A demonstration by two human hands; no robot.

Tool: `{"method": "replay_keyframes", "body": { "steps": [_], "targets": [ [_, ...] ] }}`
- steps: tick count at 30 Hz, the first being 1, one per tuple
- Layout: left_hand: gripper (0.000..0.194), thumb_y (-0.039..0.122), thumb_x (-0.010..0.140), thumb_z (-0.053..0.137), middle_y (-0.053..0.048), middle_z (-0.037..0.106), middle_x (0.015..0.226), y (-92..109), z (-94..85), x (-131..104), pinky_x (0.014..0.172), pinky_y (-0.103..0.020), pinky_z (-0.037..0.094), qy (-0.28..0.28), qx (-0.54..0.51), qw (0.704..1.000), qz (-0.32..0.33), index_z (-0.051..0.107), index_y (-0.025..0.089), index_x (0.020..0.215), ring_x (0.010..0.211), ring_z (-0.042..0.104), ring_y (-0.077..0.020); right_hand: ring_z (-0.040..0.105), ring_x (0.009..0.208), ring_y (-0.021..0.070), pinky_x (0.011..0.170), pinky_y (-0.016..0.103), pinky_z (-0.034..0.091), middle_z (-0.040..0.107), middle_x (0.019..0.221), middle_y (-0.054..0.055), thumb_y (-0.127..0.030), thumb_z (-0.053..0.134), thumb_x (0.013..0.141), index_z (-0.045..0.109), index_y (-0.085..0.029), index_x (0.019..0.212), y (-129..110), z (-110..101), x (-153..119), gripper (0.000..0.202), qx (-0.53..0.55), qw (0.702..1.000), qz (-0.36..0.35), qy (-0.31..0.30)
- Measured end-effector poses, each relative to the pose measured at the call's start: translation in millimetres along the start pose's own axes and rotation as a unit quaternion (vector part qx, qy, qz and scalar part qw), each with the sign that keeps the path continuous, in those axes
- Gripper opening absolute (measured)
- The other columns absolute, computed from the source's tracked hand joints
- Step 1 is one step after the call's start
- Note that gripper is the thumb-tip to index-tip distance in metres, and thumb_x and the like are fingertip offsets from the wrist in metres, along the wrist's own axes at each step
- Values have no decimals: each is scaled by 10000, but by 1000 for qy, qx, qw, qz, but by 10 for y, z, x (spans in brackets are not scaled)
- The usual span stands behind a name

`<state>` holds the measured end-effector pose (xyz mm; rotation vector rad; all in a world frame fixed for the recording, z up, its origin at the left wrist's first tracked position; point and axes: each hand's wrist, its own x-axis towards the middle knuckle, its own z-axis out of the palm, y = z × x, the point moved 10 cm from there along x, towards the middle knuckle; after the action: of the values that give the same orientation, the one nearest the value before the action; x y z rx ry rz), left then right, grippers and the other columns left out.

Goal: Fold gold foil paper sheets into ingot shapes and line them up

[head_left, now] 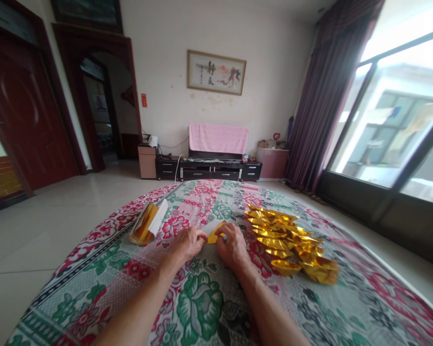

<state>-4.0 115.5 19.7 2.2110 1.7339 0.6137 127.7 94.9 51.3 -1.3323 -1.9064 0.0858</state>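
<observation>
My left fingers (201, 234) and right fingers (221, 231) pinch a partly folded sheet (211, 238) on the desk (202, 307) before me, with folded gold pieces (271, 234) apparently done at right and a curled stack (146, 223) seemingly unfolded at left.

You've two in play, one left hand (188, 242) and one right hand (233, 244), with one gold-and-white paper (212, 236)! One paper bundle (146, 224) left; right, more than ten gold folded pieces (274, 234), overlapping beyond exact count; far, one framed picture (216, 72), one pink cloth (218, 137)!
</observation>
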Motion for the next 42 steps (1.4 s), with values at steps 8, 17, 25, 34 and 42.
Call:
{"method": "replay_keyframes", "body": {
  "steps": [8, 17, 25, 34, 42],
  "targets": [
    [251, 261, 758, 497, -34, 710, 823, -1, -54, -26, 686, -237, 432, 12, -19, 1000, -6, 706, 238, 895, 773, 629, -158, 514, 850, 152, 744, 247, 353, 586, 838, 28, -242, 501, 812, 664, -232, 774, -129, 148, -42, 168, -55, 995, -46, -69],
    [249, 181, 783, 467, -33, 649, 856, -198, -355, -69, 790, -241, 414, 139, 38, 989, -23, 689, 222, 889, 834, 578, -147, 508, 855, 153, 760, 250, 341, 586, 837, 26, -217, 487, 813, 663, -237, 770, -127, 135, -39, 183, -39, 996, -42, -67],
    [258, 173, 794, 458, -45, 626, 892, 9, -229, -63, 801, -258, 410, 118, 61, 991, 17, 670, 221, 934, 859, 570, -159, 497, 840, 187, 745, 288, 327, 573, 864, 46, -246, 544, 760, 630, -219, 787, 5, 93, -23, 94, -82, 996, 17, -37],
    [255, 223, 779, 509, -28, 617, 804, 96, -191, -88, 733, -249, 421, 119, 44, 992, 26, 653, 238, 990, 773, 574, -150, 490, 894, 212, 739, 297, 297, 573, 950, 67, -220, 538, 757, 602, -211, 948, 185, 48, -24, 202, -104, 990, 91, -13],
    [346, 73, 704, 466, -25, 635, 771, 255, -119, -103, 736, -235, 445, 109, -4, 988, 113, 669, 199, 955, 759, 576, -142, 497, 872, 170, 720, 270, 276, 590, 879, 33, -129, 475, 794, 654, -229, 732, 242, 95, -4, 215, -51, 993, 95, -42]
  ]
}}
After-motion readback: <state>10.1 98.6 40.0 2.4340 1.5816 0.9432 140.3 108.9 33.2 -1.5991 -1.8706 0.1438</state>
